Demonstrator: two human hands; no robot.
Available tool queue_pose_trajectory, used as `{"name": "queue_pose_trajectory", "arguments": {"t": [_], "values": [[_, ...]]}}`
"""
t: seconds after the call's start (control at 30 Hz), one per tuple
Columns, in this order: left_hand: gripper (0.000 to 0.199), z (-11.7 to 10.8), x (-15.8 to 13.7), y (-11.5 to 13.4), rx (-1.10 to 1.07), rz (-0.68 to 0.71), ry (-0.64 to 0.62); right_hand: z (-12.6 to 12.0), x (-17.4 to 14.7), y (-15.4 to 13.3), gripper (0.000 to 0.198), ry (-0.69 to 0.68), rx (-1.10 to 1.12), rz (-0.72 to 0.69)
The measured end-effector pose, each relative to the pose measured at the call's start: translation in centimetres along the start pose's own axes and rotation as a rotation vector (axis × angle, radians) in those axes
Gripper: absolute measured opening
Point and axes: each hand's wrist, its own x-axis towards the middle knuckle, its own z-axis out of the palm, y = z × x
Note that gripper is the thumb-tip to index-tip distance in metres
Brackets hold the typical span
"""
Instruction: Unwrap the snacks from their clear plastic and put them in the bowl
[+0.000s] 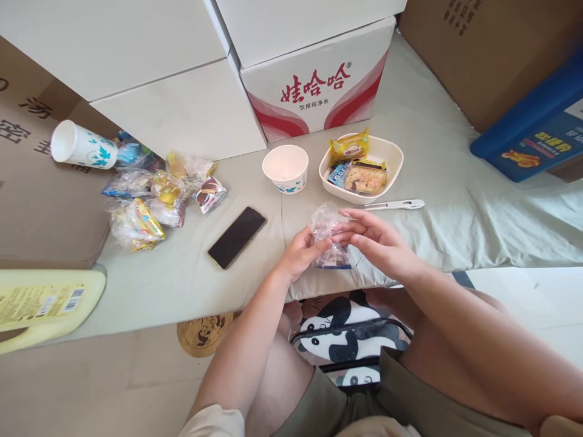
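A crinkled clear plastic bag (pixel 336 258) with some blue and purple print at its bottom is between my two hands, near the cloth's front edge. My left hand (pixel 301 252) grips it from the left, thumb across its front. From the right, my right hand (pixel 376 240) has its fingertips on the upper part of the bag, fingers fairly straight. What lies inside the bag I cannot make out. Just beyond are a white paper bowl (pixel 286 172) and a white tray (pixel 395 159) holding several wrapped snacks (pixel 364 177). A white utility knife (pixel 401 205) lies beside the tray.
A black phone (pixel 237 238) lies left of my hands. Further left are several bagged snacks (pixel 166 189) and a tipped paper cup (pixel 84 145). White boxes (pixel 314 85) stand behind, a blue container (pixel 537 121) at right. A yellow jug (pixel 50 303) sits at the left edge.
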Motion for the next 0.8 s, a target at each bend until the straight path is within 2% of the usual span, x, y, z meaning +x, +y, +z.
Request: {"name": "queue_pose_trajectory", "arguments": {"t": [0.07, 0.13, 0.17, 0.23, 0.33, 0.47, 0.8], "values": [[0.049, 0.3, 0.2, 0.0, -0.06, -0.02, 0.078, 0.0, 0.0, 0.2, 0.039, 0.124, -0.177, -0.087], [0.05, 0.3, 0.3, 0.1, -0.143, -0.035, 0.101, -0.1, -0.1, 0.4, 0.027, 0.281, -0.417, -0.179], [0.051, 0.2, 0.3, 0.2, -0.182, -0.039, 0.098, -0.2, -0.1, 0.4, 0.022, 0.302, -0.534, -0.213], [0.053, 0.1, 0.2, 0.4, -0.237, -0.033, 0.078, -0.1, -0.1, 0.6, 0.024, 0.209, -0.716, -0.263], [0.052, 0.0, 0.0, 0.6, -0.262, -0.028, 0.055, 0.2, 0.0, 0.8, 0.024, 0.052, -0.865, -0.341], [0.048, 0.2, 0.1, 0.9, -0.255, -0.048, 0.072, 0.5, 0.0, 0.9, 0.005, 0.033, -0.876, -0.408], [0.043, 0.0, 0.3, 1.1, -0.308, -0.046, 0.156, 0.3, -0.1, 0.6, 0.011, -0.098, -0.706, -0.374]]}}
